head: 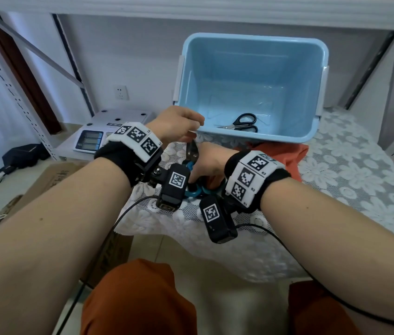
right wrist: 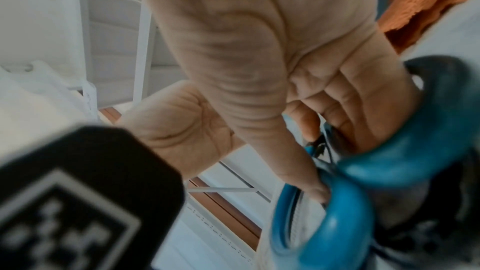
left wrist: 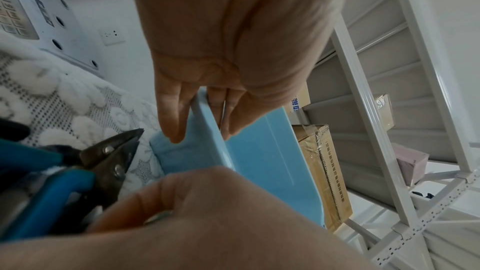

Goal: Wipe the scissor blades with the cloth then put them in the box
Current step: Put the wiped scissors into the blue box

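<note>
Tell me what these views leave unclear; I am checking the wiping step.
- Blue-handled scissors: head view, both hands cover most.
- Orange cloth: head view, right hand and light blue plastic box hide part.
- Right wrist view: blurred, blades unseen.
- Left hand: fingertips hidden there.

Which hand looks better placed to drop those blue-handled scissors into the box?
Right. The right hand already grips the blue-handled scissors by their loops, just short of the box. The left hand is busy pinching the box's rim.
</note>
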